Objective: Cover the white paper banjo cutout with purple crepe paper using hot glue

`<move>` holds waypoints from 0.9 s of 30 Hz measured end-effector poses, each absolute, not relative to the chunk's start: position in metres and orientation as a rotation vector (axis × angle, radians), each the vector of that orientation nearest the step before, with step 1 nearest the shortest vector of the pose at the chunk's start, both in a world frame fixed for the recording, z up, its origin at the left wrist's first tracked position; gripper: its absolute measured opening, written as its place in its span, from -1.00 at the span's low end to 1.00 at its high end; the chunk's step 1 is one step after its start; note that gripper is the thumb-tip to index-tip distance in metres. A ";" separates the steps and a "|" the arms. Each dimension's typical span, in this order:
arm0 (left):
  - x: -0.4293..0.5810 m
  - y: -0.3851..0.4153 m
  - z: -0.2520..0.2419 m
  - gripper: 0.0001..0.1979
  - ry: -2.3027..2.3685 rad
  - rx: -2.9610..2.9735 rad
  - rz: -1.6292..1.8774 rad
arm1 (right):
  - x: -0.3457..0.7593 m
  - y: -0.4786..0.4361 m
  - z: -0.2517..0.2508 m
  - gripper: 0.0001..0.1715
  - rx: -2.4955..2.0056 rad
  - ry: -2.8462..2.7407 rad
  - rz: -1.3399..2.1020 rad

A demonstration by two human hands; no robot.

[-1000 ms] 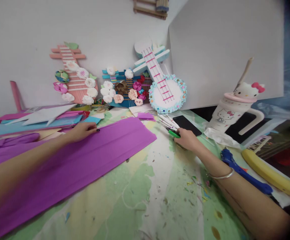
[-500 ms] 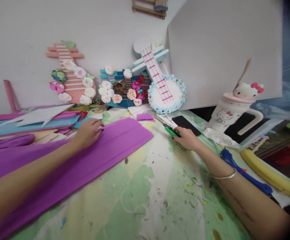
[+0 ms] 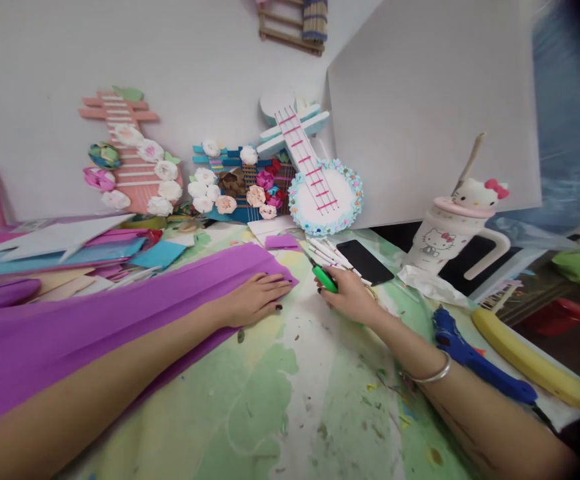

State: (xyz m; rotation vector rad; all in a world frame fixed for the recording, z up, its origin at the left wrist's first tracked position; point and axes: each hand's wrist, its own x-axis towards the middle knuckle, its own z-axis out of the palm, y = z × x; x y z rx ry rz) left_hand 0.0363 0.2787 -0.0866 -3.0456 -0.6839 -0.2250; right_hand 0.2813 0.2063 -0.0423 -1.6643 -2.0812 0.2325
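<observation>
My left hand lies flat on a long purple sheet of crepe paper, fingers stretched out towards its right end. The sheet runs off to the left under my forearm. In my closed right hand is a green utility knife, its thin dark tip pointing up and left, just right of the paper's end. Part of its body is hidden by my fingers. Beyond this hand lie several white pens and a black phone. A small purple scrap sits behind the paper.
Flower-decorated instrument models, including a pink one and a white-and-blue one, lean on the wall. A paper pile fills the left. On the right are a tumbler, a blue glue gun and a yellow banana-shaped thing.
My left hand has slid right along the purple paper and flattened near its end. My right hand has brought the green knife left and nearer to me. The view has shifted slightly.
</observation>
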 end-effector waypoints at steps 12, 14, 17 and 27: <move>0.038 0.270 -0.086 -0.38 -0.764 -3.009 -0.160 | 0.264 0.220 -0.061 -0.83 -1.391 -2.427 0.259; 0.039 0.269 -0.086 -0.39 -0.762 -3.002 -0.194 | 0.263 0.221 -0.061 -0.83 -1.404 -2.457 0.271; 0.037 0.267 -0.085 -0.43 -0.773 -3.002 -0.241 | 0.263 0.222 -0.061 -0.84 -1.454 -2.486 0.232; 0.002 0.230 -0.076 -0.49 -0.728 -3.014 -0.252 | 0.263 0.219 -0.055 -0.81 -1.560 -2.497 0.233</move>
